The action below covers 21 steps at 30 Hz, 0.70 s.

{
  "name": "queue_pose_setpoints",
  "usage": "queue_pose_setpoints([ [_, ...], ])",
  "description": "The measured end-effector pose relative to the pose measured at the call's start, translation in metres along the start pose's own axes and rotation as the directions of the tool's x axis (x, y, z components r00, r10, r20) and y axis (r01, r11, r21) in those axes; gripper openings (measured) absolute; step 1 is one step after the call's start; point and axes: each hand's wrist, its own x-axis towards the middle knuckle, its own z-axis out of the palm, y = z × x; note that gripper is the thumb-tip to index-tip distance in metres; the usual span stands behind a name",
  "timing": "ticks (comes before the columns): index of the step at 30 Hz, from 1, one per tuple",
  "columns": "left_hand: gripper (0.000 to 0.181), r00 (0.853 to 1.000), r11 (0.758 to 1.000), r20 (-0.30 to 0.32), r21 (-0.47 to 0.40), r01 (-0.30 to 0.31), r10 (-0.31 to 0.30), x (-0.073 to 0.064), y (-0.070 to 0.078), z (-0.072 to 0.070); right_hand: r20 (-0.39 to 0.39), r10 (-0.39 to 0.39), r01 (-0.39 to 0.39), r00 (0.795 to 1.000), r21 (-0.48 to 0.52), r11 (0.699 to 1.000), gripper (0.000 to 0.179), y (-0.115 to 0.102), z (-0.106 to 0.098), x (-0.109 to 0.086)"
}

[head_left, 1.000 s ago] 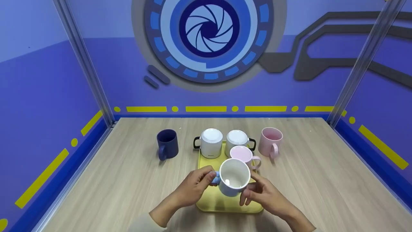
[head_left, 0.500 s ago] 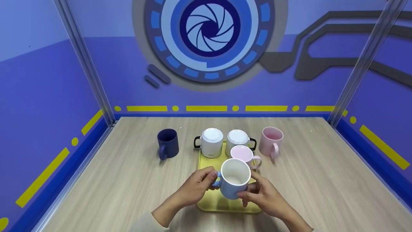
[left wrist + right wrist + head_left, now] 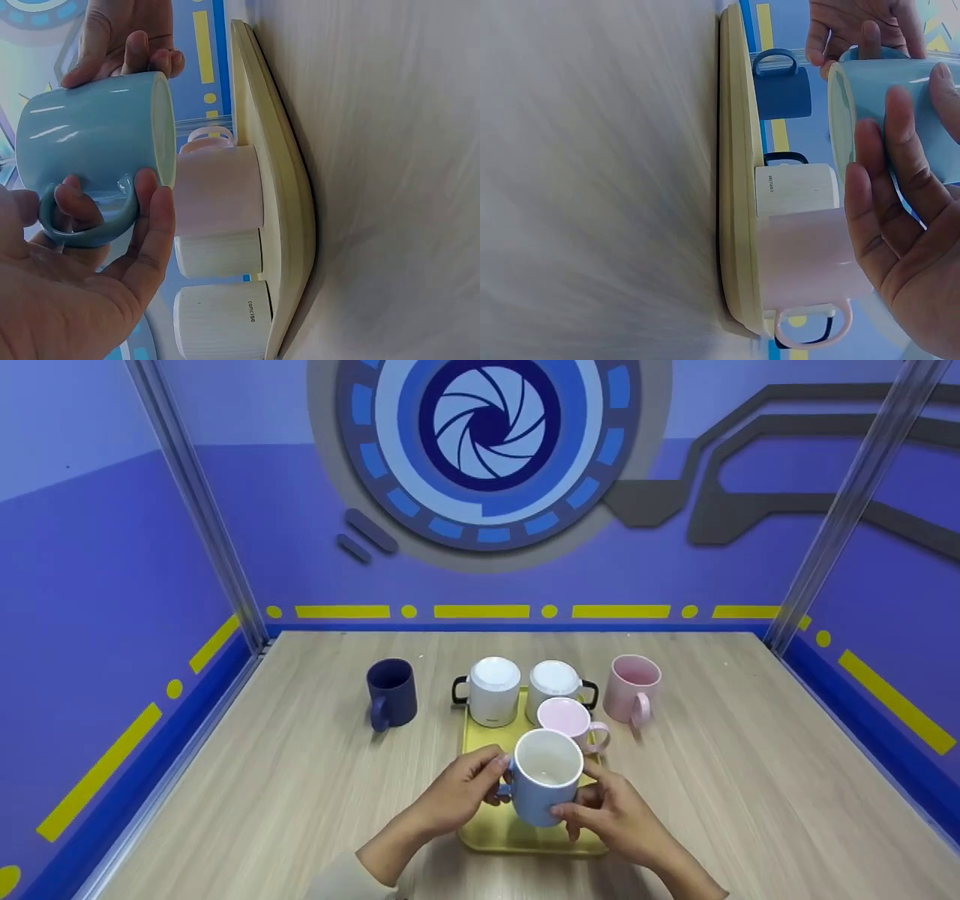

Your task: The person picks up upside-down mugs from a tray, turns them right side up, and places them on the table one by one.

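A light blue mug [image 3: 547, 795] with a white inside is held above the yellow tray [image 3: 517, 840], its mouth tilted toward the head camera. My left hand [image 3: 461, 791] grips its handle, with fingers through the loop in the left wrist view. On the other side, my right hand [image 3: 619, 817] holds the mug's body between thumb and fingers. Just behind, a pale pink mug [image 3: 564, 718] stands on the tray, partly hidden by the blue one. Two white mugs with black handles, one on the left [image 3: 493, 697] and one on the right [image 3: 551, 682], stand at the tray's far end.
A dark blue mug [image 3: 391, 694] stands on the wooden table [image 3: 262, 810] left of the tray. To the right stands another pink mug [image 3: 631, 690], its handle toward the front. Blue panels [image 3: 480, 585] enclose the table at the back and sides.
The light blue mug has dropped slightly and tipped more upright, showing more of its outer side. My right thumb has come onto its front. The other mugs and the tray have stayed put.
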Motion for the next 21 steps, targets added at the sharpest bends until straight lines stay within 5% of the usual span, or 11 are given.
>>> queue_pose_setpoints([
  [21,0.034,0.999,0.998,-0.021,-0.059,0.034,-0.035,0.0,0.0017,0.0025,0.004,-0.015,0.016,1.0,-0.016,1.0,0.062,-0.0019,0.0,-0.0015],
])
